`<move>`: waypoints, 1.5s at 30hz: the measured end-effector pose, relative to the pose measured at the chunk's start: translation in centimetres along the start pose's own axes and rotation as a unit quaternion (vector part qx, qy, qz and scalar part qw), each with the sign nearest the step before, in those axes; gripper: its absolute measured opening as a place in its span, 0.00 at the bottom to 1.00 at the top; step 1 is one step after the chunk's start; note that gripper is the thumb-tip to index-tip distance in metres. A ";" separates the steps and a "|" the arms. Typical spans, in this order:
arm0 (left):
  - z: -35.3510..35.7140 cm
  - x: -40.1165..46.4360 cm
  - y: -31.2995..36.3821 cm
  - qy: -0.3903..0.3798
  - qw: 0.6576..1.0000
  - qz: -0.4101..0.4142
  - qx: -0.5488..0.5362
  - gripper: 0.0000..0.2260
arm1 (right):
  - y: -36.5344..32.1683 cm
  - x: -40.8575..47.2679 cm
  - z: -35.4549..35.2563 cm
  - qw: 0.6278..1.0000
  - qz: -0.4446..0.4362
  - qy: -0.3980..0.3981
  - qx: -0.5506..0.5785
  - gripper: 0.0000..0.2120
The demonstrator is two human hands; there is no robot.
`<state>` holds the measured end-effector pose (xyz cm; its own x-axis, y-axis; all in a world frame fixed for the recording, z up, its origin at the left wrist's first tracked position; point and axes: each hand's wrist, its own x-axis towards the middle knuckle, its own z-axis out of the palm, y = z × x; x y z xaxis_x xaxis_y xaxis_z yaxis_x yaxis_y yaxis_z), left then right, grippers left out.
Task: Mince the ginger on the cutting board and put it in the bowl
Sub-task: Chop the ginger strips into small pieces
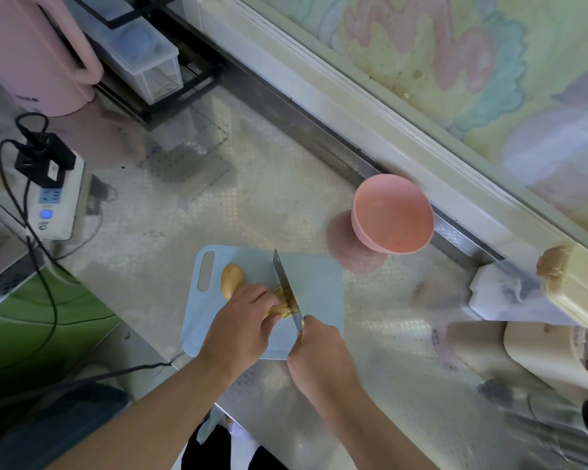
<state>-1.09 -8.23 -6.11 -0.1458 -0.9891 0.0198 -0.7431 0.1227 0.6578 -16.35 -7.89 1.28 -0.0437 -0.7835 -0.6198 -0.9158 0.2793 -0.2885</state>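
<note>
We are holding the knobbly tan piece of ginger (233, 280) down on the pale blue plastic cutting board (319, 290) with our left hand (243, 322), the fingers curled over its right-hand end so that only the rounded left lobe is showing beyond the knuckles. Our right hand (319, 356) is wrapping round the handle of the slim steel-bladed knife (286, 288), whose edge is sitting on the ginger just beside the left fingertips, with a few thin slices appearing to stand against the blade. We judge that we are at the slicing stage, with the mincing proper and the transfer not yet done; the round pink bowl (392, 215) is standing up and to the right of the board, near the wall ledge, and looks empty. The main risk we are seeing is the blade running so close to the left fingers: if the uneven root rolls under pressure, the edge could slide toward them. The board is also lying on a shiny patterned metal worktop (269, 198), so a hard push might be shifting it. Later, carrying loose bits across the gap to the bowl could be scattering them on the counter.
</note>
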 end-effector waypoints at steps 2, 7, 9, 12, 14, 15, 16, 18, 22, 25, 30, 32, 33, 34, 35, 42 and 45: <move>0.0 0.0 0.0 0.000 1.000 -0.003 -0.001 0.06 | -0.1 0.2 0.3 1.000 0.013 0.000 0.007 0.05; 0.0 -0.1 0.0 0.000 1.000 -0.009 -0.009 0.06 | 0.4 -0.2 1.5 0.999 0.010 0.017 0.035 0.04; 0.0 -0.1 0.1 0.003 1.000 -0.010 -0.011 0.08 | 0.6 -0.4 1.6 0.998 0.008 0.028 0.052 0.03; 0.0 0.0 0.2 0.008 1.000 -0.009 -0.011 0.08 | 1.0 -0.5 1.4 0.996 -0.005 0.054 0.076 0.04; -0.1 -0.1 0.2 0.009 1.000 -0.009 -0.007 0.08 | 1.1 -0.8 1.2 0.995 -0.013 0.055 0.081 0.06; 0.0 -0.1 0.2 0.009 1.000 -0.009 -0.006 0.08 | 1.0 -1.0 1.0 0.995 -0.016 0.053 0.079 0.07; -0.1 -0.1 0.2 0.008 1.000 -0.009 -0.005 0.07 | 0.9 -1.2 0.8 0.996 -0.017 0.051 0.074 0.08; -0.1 0.0 0.2 0.008 1.000 -0.007 -0.005 0.07 | 0.9 -1.3 0.7 0.996 -0.022 0.050 0.066 0.08; -0.2 0.0 0.3 0.010 1.000 -0.007 -0.015 0.07 | 0.7 -1.2 0.9 0.998 -0.024 0.035 0.043 0.06; -0.2 0.0 0.3 0.010 1.000 -0.010 -0.014 0.07 | 0.6 -1.0 0.9 0.999 -0.024 0.028 0.023 0.05; -0.3 0.0 0.4 0.006 1.000 -0.016 -0.010 0.08 | 0.5 -1.1 0.5 0.999 -0.021 0.035 0.017 0.06; -0.3 0.0 0.3 0.004 1.000 -0.019 -0.011 0.08 | 0.5 -1.1 0.4 0.999 -0.026 0.038 0.010 0.04; -0.3 0.0 0.3 0.004 1.000 -0.018 -0.013 0.08 | 0.5 -1.1 0.3 0.999 -0.025 0.036 0.011 0.04; -0.3 0.0 0.3 0.003 1.000 -0.018 -0.014 0.08 | 0.5 -1.0 0.3 0.999 -0.024 0.032 0.008 0.05; -0.2 0.0 0.3 0.002 1.000 -0.018 -0.016 0.08 | 0.4 -1.0 0.2 0.999 -0.026 0.027 -0.002 0.05; -0.2 0.0 0.2 -0.006 1.000 -0.024 -0.014 0.07 | -0.2 -0.7 0.2 1.000 -0.003 0.012 -0.009 0.03; -0.1 0.1 0.2 -0.006 0.999 -0.032 -0.012 0.08 | -0.3 -0.2 0.6 1.000 0.010 0.003 -0.006 0.03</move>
<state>-1.20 -8.31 -5.86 -0.1072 -0.9937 -0.0321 -0.7349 0.0575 0.6757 -15.79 -7.52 1.03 -0.0655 -0.7814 -0.6206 -0.9191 0.2894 -0.2674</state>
